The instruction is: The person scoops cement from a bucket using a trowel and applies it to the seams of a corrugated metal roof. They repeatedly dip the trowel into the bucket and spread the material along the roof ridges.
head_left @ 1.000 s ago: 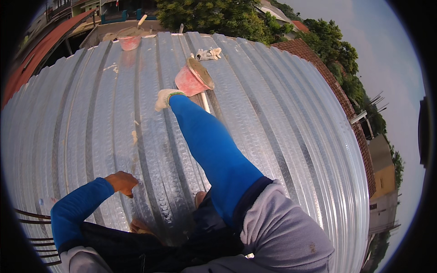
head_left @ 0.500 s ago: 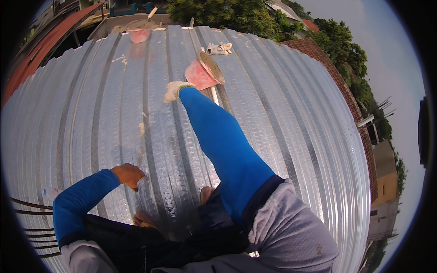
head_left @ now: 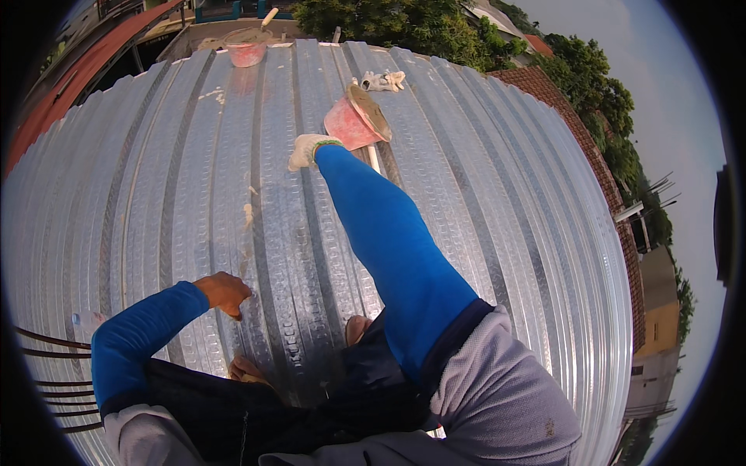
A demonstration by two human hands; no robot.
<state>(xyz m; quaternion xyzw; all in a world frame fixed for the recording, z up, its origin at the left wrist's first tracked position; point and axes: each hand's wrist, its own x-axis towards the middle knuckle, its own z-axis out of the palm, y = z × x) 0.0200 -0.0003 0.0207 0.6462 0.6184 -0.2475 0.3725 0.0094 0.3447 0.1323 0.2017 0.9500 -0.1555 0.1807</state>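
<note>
Across the ribbed metal roof (head_left: 183,233), the right hand (head_left: 305,153), in a pale glove, reaches out to a red bucket (head_left: 346,126) that tilts to the right. Glove and bucket overlap from above, so whether they touch, or whether the fingers grip anything, I cannot tell. The bare left hand (head_left: 224,293) is low over the ribs nearer the body, fingers bent downward (nothing shows in them, though their tips are hard to make out).

As for progress, the grey mix (head_left: 371,113) appears to be ready, and plenty of it looks unused in the tilted bucket. A second bucket (head_left: 247,56), at the far edge of the roof, also holds mix, with a tool handle (head_left: 270,17) sticking up. A few pale splashes (head_left: 248,214) mark the metal; no finished patch of work can be made out. A white pole (head_left: 374,160) shows below the nearer bucket, and a crumpled white cloth (head_left: 383,81) lies just beyond it.
</note>
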